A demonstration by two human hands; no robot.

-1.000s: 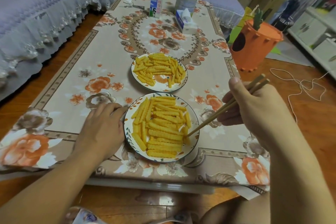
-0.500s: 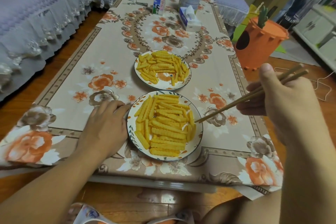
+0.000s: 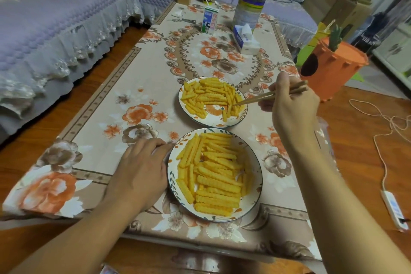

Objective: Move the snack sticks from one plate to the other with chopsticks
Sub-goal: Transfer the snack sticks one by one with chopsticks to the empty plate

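Right hand [image 3: 291,104] grips chopsticks [image 3: 266,95], tips among sticks [image 3: 211,95] on far plate [image 3: 213,121]; left hand [image 3: 142,167], fingers relaxed, touches near plate [image 3: 255,176].

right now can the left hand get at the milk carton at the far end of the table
Probably not without leaning in. The left hand rests on the cloth beside the near plate, while the milk carton stands far up the table, beyond the far plate. Nothing blocks the way on that side; it simply looks too far.
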